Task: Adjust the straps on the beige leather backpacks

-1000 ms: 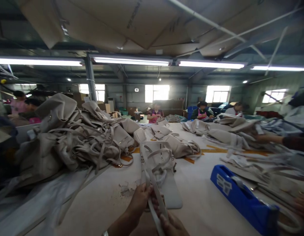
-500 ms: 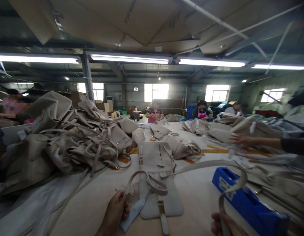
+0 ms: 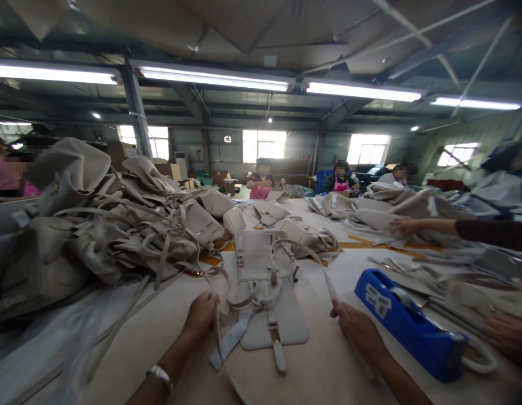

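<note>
A beige backpack point(image 3: 261, 264) lies flat on the pale table point(image 3: 328, 365) in front of me, its flap and buckle strap point(image 3: 274, 337) pointing toward me. My left hand point(image 3: 201, 314) rests on the table at the bag's left side, fingers closed on a thin beige strap point(image 3: 217, 337) that runs down past it. My right hand point(image 3: 357, 326) lies to the right of the bag, pinching the end of a long shoulder strap point(image 3: 320, 269) that arcs back to the bag's top.
A big heap of beige backpacks point(image 3: 117, 225) fills the left of the table. A blue tape dispenser point(image 3: 408, 323) sits at the right. Another person's arm point(image 3: 438, 226) reaches in over more bags at the right. Several people sit at the far end.
My right hand has brought the long strap down from a raised loop to the table beside the bag. My left hand has shifted up against the bag's left edge.
</note>
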Available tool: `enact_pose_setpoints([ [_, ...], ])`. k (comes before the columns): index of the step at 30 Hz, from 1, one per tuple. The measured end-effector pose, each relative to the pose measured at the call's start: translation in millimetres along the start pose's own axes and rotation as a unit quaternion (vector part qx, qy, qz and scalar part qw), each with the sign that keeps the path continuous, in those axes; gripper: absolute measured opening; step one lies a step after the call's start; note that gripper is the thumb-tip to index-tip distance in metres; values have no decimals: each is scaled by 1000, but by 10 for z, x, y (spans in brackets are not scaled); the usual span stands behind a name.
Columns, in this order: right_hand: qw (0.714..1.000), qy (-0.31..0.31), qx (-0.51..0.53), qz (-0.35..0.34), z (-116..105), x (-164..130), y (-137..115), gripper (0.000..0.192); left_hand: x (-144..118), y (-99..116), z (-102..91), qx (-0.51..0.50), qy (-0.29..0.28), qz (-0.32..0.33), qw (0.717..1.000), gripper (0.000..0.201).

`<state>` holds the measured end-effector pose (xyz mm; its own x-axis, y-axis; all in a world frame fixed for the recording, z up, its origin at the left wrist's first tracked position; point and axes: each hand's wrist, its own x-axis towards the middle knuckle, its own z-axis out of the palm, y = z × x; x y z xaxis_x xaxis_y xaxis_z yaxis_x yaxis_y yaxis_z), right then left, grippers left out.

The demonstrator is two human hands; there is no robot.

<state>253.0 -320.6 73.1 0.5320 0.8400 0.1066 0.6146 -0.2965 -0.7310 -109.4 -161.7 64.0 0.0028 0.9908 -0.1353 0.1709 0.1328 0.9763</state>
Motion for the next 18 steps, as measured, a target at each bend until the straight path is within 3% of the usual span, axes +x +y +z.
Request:
enact_pose_setpoints([
  [2, 998, 11, -50, -21, 102, -74, 4, 33, -110, -81, 70, 133, 9, 58, 989, 21],
  [5, 989, 27, -133, -57, 203, -216, -53, 49, -298, -160, 151, 248, 14, 112, 962, 19],
  [7, 990, 4, -123, -75, 234, -284, -146, 48, -403, -171, 203, 280, -10, 123, 952, 22],
  [11, 993, -58, -55, -87, 347, -384, -354, 29, -513, -167, 283, 315, -46, 134, 939, 34],
  [14, 990, -83, -33, -105, 484, -564, -447, 31, -537, -214, 295, 290, -67, 148, 943, 41],
  [18, 984, -136, 11, -115, 647, -894, -518, 28, -596, -370, 313, 235, -169, 172, 942, 31],
])
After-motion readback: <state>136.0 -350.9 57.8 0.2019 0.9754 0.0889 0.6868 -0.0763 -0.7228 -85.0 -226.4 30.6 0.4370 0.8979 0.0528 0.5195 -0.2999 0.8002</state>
